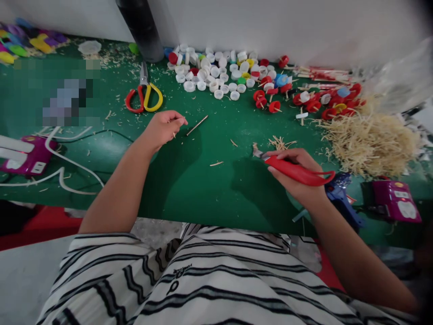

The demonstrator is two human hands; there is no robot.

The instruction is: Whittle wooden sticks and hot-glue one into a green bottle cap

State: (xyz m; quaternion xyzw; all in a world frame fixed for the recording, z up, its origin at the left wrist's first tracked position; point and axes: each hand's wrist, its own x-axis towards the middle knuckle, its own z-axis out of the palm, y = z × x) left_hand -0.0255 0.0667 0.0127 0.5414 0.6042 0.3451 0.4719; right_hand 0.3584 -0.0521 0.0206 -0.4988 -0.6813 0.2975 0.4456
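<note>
My right hand [297,174] is wrapped round red-handled cutters [294,170], their metal jaws pointing left over the green table. A strap loop hangs from the handle's end. Just beyond the jaws lies a small heap of short wood slivers [280,143]. My left hand [165,128] is closed in a pinch, and a thin wooden stick [174,134] pokes out below the fingers; most of it is hidden. Right of these fingers, a slim brown rod [197,125] lies slanted on the table. Behind the left hand are scissors [145,92] with one red and one yellow handle.
Many bottle caps [213,70] cover the back, beside red caps with sticks [267,97]. A large pile of wood shavings [372,140] lies right, near a blue glue gun [343,196] and purple power socket [395,201]. A dark bottle [142,29] stands behind; white cables [77,164] cross the left.
</note>
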